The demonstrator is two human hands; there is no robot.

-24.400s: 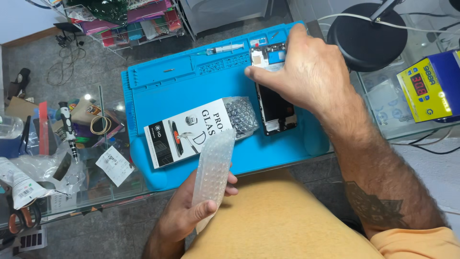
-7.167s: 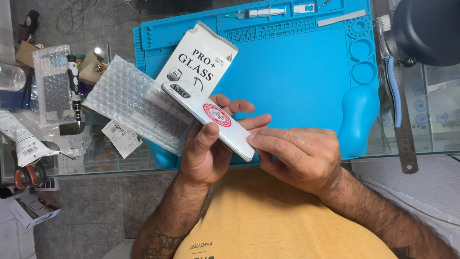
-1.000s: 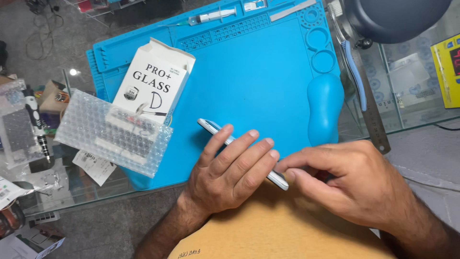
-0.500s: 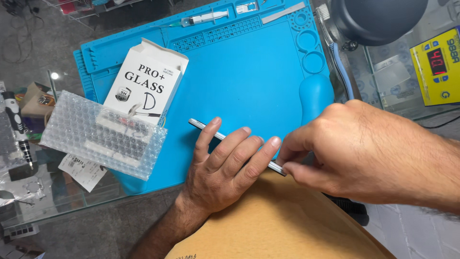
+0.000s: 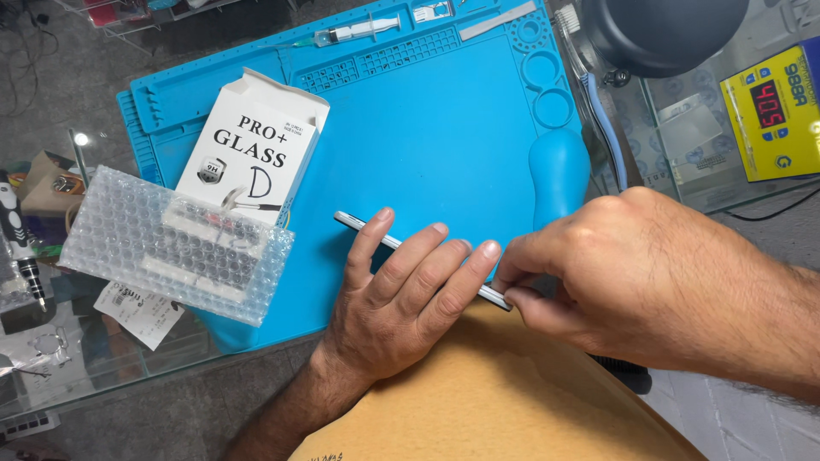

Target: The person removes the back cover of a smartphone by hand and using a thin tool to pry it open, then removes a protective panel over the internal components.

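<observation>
On the left part of the blue work mat we see a white cardboard box with black print, its top flap open. Its lower end lies under a clear bubble-wrap pouch, which reaches past the mat's left edge onto the glass table. A small white paper slip lies on the glass just below the pouch. At the far right stands a yellow device with a red digit display.

Our left hand lies flat with the fingers spread, and the fingertips press on a thin flat phone, seen almost edge-on at the near edge of the mat. Our right hand has its fingers pressed together and pinches the right end of the phone, just beside the left fingertips.

The middle of the mat, beyond the phone, is bare. A syringe lies in the tray at the far edge, and a dark round lamp head hangs over the right corner.
</observation>
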